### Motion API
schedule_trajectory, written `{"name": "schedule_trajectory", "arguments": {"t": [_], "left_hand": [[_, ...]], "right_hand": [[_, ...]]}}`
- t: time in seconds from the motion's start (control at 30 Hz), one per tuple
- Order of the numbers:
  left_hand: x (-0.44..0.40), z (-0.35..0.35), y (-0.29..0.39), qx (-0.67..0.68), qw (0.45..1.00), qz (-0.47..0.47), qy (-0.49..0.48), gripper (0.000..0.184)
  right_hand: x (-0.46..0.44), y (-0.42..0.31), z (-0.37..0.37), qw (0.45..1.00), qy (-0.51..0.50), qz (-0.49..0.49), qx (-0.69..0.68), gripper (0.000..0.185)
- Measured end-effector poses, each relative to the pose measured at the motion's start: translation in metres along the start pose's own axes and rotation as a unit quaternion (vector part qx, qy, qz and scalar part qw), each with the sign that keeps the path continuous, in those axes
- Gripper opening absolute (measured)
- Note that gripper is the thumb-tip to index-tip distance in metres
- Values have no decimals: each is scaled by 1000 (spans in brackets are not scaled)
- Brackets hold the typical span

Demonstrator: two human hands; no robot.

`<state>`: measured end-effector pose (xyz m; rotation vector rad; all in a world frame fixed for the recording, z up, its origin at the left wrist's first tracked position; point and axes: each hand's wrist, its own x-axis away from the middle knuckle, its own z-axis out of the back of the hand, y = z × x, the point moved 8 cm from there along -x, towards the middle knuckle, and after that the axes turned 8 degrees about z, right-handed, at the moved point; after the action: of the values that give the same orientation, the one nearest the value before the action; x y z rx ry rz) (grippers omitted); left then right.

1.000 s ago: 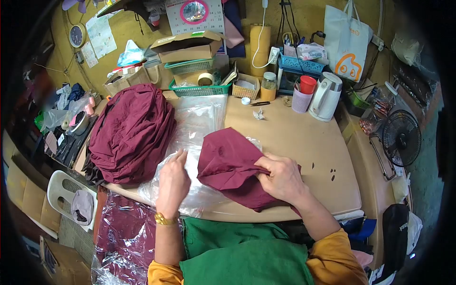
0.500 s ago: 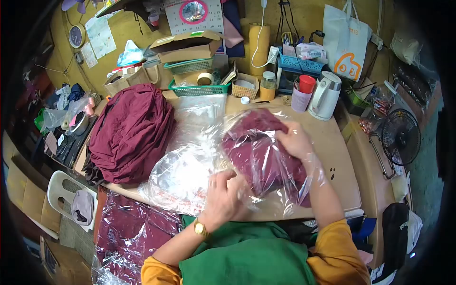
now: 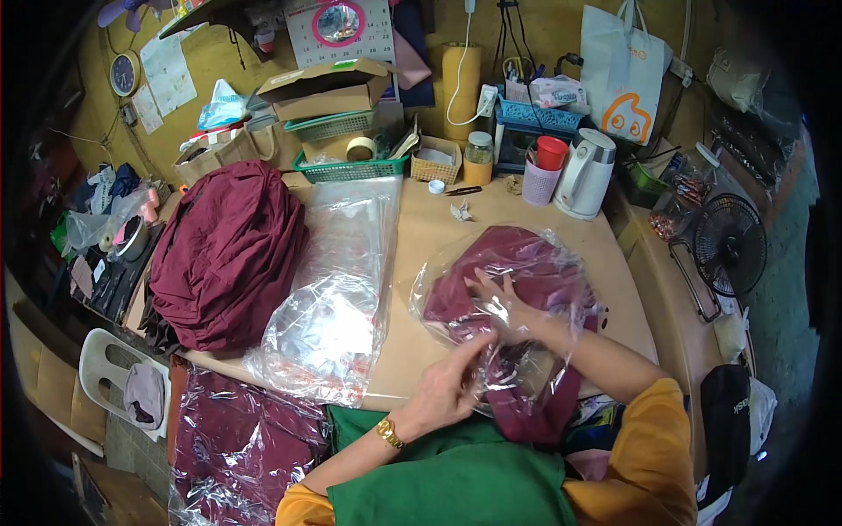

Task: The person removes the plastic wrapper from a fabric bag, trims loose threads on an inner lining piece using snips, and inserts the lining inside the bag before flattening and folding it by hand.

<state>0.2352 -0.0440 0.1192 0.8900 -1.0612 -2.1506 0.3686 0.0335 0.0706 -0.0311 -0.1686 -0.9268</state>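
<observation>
A folded maroon fabric piece (image 3: 491, 250) lies on the table in front of me, inside a clear plastic bag (image 3: 421, 302). My right hand (image 3: 504, 307) reaches into the bag, its fingers spread over the fabric. At the bag's near edge, my left hand (image 3: 447, 381) pinches the plastic between thumb and fingers; its fingertips are partly blurred. One end of the fabric hangs toward the table's front edge. Left of it lies a stack of flat clear plastic bags (image 3: 333, 307), and beyond that a large heap of maroon fabric (image 3: 228, 263).
Along the back stand a green basket (image 3: 355, 171), a jar (image 3: 478, 158), a red cup (image 3: 551, 154) and a white electric kettle (image 3: 586, 175). A black fan (image 3: 730, 244) is at the right. Plastic-wrapped maroon pieces (image 3: 246, 447) lie below the table's left front. A white chair (image 3: 105, 359) stands left.
My right hand has moved from the fabric's upper right into the bag, its fingers now spread. The bagged fabric has shifted right and nearer. My left hand has moved right, along the bag's edge.
</observation>
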Motion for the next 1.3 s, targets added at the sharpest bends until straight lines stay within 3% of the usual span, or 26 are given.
{"name": "schedule_trajectory", "arguments": {"t": [0.1,0.13,0.2,0.27,0.3,0.37,0.4,0.43,0.47,0.5,0.53,0.57,0.6,0.67,0.7,0.73,0.8,0.87,0.97,1.03,1.07,1.13,1.17,1.2,1.23,1.3], "left_hand": [[13,-16,8,-9,994,-13,-104,79],[19,-27,9,-18,987,-31,-154,82],[22,-32,8,-29,985,-19,-171,79],[20,-34,4,12,985,-5,-172,77],[18,-33,5,12,985,-4,-170,77],[27,-50,8,68,958,19,-278,73],[30,-54,8,72,958,21,-278,73],[36,-66,6,124,937,42,-324,70],[44,-77,6,173,910,62,-371,68],[51,-94,5,309,835,135,-435,70],[52,-95,3,308,836,132,-436,70],[54,-94,1,339,826,139,-429,63],[54,-90,-3,369,814,146,-423,57],[23,-41,-38,225,935,138,-238,42],[16,-14,-64,200,945,229,-116,39],[9,8,-98,199,959,196,54,38],[-4,30,-127,333,892,239,193,76],[-8,33,-134,414,834,298,212,93],[-20,39,-145,399,828,305,251,91],[-24,40,-144,392,841,300,221,89],[-27,41,-143,384,852,295,199,88],[-16,43,-161,342,865,301,212,82],[-8,44,-163,331,872,285,219,79],[-5,46,-163,321,880,269,226,76],[0,50,-145,334,875,266,230,72],[12,49,-153,334,879,261,219,72]], "right_hand": [[-25,29,-21,994,76,-80,22,77],[-17,59,-28,981,52,-170,-81,79],[-22,96,-30,939,188,-283,-55,76],[-38,62,-47,976,97,-197,-13,75],[-39,36,-44,988,65,-107,-84,72],[-30,40,-19,984,33,-138,-108,68],[-31,55,-11,978,2,-168,-124,63],[-41,92,-25,966,-73,-230,-91,61],[-40,88,-31,965,-74,-233,-93,61],[-45,75,-18,972,52,-194,-126,63],[-46,62,-4,961,178,-148,-153,65],[-49,48,-25,962,132,-137,-197,73],[-47,28,-37,985,87,-112,-97,79],[-40,19,-37,983,94,-117,-109,83],[-38,16,-34,983,93,-117,-110,83],[-35,12,-32,982,94,-121,-113,83],[-33,5,-33,981,97,-127,-113,84],[-34,-10,-36,979,117,-93,-136,81],[-32,-36,-38,980,117,-47,-156,82],[-29,-43,-35,938,213,26,-272,72],[-25,-38,-33,938,213,20,-271,72],[-14,-5,-23,906,221,-53,-356,58],[-1,15,-7,938,257,-100,-210,51],[3,45,-16,946,218,-231,-59,59],[17,71,-16,931,227,-285,18,70],[18,99,-34,932,212,-290,-52,74]]}}
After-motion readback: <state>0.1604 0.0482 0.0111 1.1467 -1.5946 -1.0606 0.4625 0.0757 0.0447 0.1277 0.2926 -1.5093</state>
